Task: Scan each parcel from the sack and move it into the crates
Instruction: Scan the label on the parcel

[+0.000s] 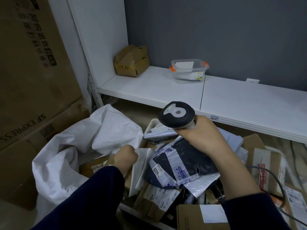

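My right hand (201, 135) grips the handle of a black and grey barcode scanner (176, 114), held above a pile of parcels. Under it lies a dark plastic mailer (186, 161) with white printed tape and a label reading 4009. My left hand (125, 157) is curled at the edge of a flat white envelope (140, 165), its fingers hidden from me. The white woven sack (66, 146) gapes open at the left, with cardboard parcels inside. A crate rim (152, 123) shows behind the pile.
A low white shelf (232, 100) runs behind, carrying a crumpled cardboard box (131, 61) marked 7436 and a clear plastic tub (189, 70) with orange clips. Big cardboard cartons (29, 80) stand at the left. More boxed parcels (265, 165) and the scanner cable (275, 181) lie at the right.
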